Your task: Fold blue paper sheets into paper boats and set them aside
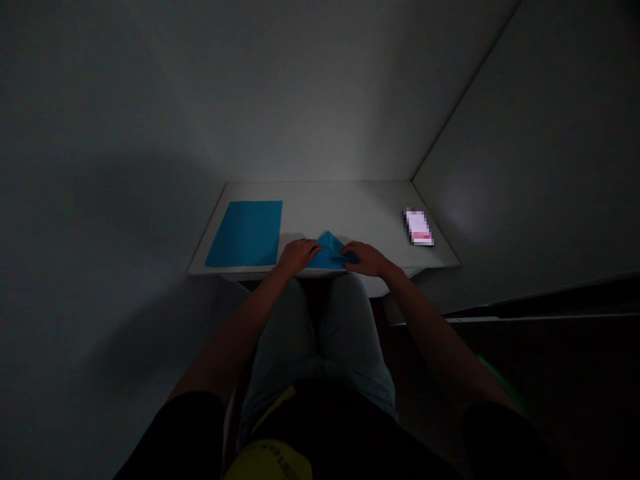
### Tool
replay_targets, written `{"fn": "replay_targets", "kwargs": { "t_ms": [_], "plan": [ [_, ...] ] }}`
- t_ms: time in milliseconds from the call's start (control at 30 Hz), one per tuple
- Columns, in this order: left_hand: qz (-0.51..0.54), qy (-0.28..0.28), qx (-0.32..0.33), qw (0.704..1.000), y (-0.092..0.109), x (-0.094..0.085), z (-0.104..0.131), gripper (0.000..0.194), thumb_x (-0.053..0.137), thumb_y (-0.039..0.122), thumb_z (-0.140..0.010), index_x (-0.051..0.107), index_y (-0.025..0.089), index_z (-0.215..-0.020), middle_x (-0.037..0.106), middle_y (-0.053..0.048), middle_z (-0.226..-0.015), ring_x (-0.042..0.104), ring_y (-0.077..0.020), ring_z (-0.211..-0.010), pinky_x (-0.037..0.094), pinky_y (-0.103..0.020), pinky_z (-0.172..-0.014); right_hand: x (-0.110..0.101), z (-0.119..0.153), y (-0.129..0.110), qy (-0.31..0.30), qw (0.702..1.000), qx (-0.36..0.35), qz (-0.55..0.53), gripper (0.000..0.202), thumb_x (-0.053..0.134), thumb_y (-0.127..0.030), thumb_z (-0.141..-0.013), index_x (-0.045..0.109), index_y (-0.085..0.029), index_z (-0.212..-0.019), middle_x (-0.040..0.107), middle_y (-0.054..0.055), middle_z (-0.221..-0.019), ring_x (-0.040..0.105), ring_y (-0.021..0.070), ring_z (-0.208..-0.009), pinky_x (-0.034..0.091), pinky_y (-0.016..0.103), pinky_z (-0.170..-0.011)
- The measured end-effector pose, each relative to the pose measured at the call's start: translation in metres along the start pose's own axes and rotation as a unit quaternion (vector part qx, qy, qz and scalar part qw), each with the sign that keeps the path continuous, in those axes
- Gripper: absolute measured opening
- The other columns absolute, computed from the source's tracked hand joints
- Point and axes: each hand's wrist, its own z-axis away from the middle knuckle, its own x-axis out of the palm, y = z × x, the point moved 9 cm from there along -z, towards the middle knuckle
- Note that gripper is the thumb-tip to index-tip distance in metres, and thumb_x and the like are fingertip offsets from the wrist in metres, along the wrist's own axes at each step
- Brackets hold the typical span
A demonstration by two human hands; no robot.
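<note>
A folded piece of blue paper (pixel 327 240) lies near the front edge of the white table, its pointed tip facing the wall. Crease lines and a raised flap show on its surface. My left hand (pixel 299 255) is at the paper's left side, fingers closed together on its edge. From the right, my right hand (pixel 366 259) grips the flap of the same paper with bent fingers. The fingertips of both hands are small and dim here, and my hands cover part of the paper's sides.
A flat blue sheet (pixel 247 233) lies on the left of the white table (pixel 345 203). On the right rests a phone (pixel 419 227) with a lit, pixelated screen. Walls border the table at the back and sides. My legs (pixel 320 333) are under its front edge.
</note>
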Motion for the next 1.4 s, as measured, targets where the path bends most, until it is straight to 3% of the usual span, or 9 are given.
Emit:
{"fn": "replay_targets", "kwargs": {
  "t_ms": [200, 433, 533, 667, 800, 967, 1100, 1267, 1400],
  "plan": [
    [0.008, 0.029, -0.018, 0.999, -0.009, 0.001, -0.003, 0.030, 0.054, 0.040, -0.111, 0.077, 0.021, -0.111, 0.081, -0.010, -0.112, 0.072, -0.0260, -0.106, 0.052, -0.038, -0.095, -0.004, 0.002, 0.024, 0.044, 0.995, 0.083, -0.015, 0.029, 0.060, -0.039, -0.103, 0.077, -0.020, -0.116, 0.078, 0.013, -0.119, 0.074, 0.0269, -0.106, 0.056, 0.040, -0.098],
    [0.075, 0.084, -0.031, 0.993, -0.020, 0.001, 0.002, 0.036, 0.052, 0.046, -0.110, 0.078, 0.022, -0.109, 0.080, -0.011, -0.109, 0.074, -0.0271, -0.101, 0.055, -0.042, -0.096, -0.004, 0.005, 0.048, 0.112, 0.980, 0.129, -0.104, 0.033, 0.063, -0.046, -0.098, 0.077, -0.020, -0.112, 0.078, 0.005, -0.089, 0.069, 0.0217, -0.077, 0.056, 0.033, -0.074],
    [0.079, 0.084, -0.040, 0.993, -0.023, 0.003, 0.005, 0.032, 0.056, 0.047, -0.109, 0.077, 0.023, -0.113, 0.080, -0.009, -0.111, 0.074, -0.0252, -0.100, 0.056, -0.039, -0.094, -0.005, 0.011, 0.051, 0.128, 0.973, 0.130, -0.143, 0.037, 0.067, -0.050, -0.095, 0.076, -0.020, -0.116, 0.078, 0.006, -0.091, 0.068, 0.0212, -0.077, 0.056, 0.033, -0.073],
    [0.095, 0.073, -0.018, 0.993, -0.024, 0.003, 0.017, 0.028, 0.065, 0.046, -0.104, 0.077, 0.022, -0.111, 0.079, -0.010, -0.113, 0.072, -0.0270, -0.108, 0.055, -0.042, -0.100, -0.003, 0.023, 0.040, 0.101, 0.974, 0.077, -0.186, 0.039, 0.075, -0.047, -0.090, 0.077, -0.020, -0.118, 0.078, 0.008, -0.101, 0.070, 0.0225, -0.083, 0.057, 0.036, -0.078],
    [0.103, 0.078, 0.043, 0.991, -0.019, -0.003, 0.037, 0.028, 0.076, 0.044, -0.097, 0.077, 0.021, -0.113, 0.077, -0.010, -0.115, 0.069, -0.0273, -0.114, 0.054, -0.044, -0.106, -0.010, 0.036, 0.024, 0.117, 0.990, 0.012, -0.083, 0.022, 0.071, -0.033, -0.093, 0.082, -0.023, -0.109, 0.079, 0.010, -0.116, 0.071, 0.0284, -0.107, 0.054, 0.046, -0.100],
    [0.122, 0.081, 0.053, 0.988, -0.023, -0.001, 0.056, 0.023, 0.072, 0.033, -0.100, 0.077, 0.025, -0.121, 0.077, -0.009, -0.130, 0.068, -0.0258, -0.126, 0.052, -0.048, -0.113, -0.004, 0.046, 0.015, 0.103, 0.995, -0.012, 0.005, 0.027, 0.061, -0.035, -0.103, 0.083, -0.029, -0.118, 0.077, 0.008, -0.137, 0.070, 0.0302, -0.122, 0.050, 0.051, -0.107],
    [0.160, 0.083, 0.062, 0.982, -0.027, 0.005, 0.060, 0.022, 0.066, 0.031, -0.103, 0.079, 0.026, -0.121, 0.079, -0.007, -0.129, 0.068, -0.0241, -0.131, 0.052, -0.049, -0.118, 0.002, 0.052, 0.016, 0.092, 0.996, -0.006, 0.009, 0.033, 0.054, -0.040, -0.109, 0.081, -0.031, -0.125, 0.080, 0.006, -0.132, 0.072, 0.0295, -0.121, 0.050, 0.050, -0.106],
    [0.166, 0.090, -0.027, 0.982, -0.043, 0.007, 0.053, 0.023, 0.063, 0.035, -0.105, 0.079, 0.025, -0.119, 0.080, -0.009, -0.123, 0.073, -0.0263, -0.120, 0.057, -0.048, -0.110, 0.001, 0.051, 0.031, 0.144, 0.987, 0.067, -0.007, 0.038, 0.051, -0.046, -0.108, 0.080, -0.026, -0.123, 0.082, 0.010, -0.114, 0.072, 0.0318, -0.110, 0.053, 0.050, -0.101],
    [0.141, 0.094, -0.062, 0.984, -0.045, 0.000, 0.045, 0.023, 0.068, 0.035, -0.103, 0.078, 0.023, -0.119, 0.079, -0.009, -0.113, 0.072, -0.0269, -0.109, 0.056, -0.044, -0.104, 0.001, 0.044, 0.046, 0.180, 0.975, 0.118, -0.049, 0.036, 0.055, -0.046, -0.105, 0.074, -0.022, -0.122, 0.080, 0.010, -0.104, 0.072, 0.0291, -0.095, 0.056, 0.044, -0.090]
  ]
}}
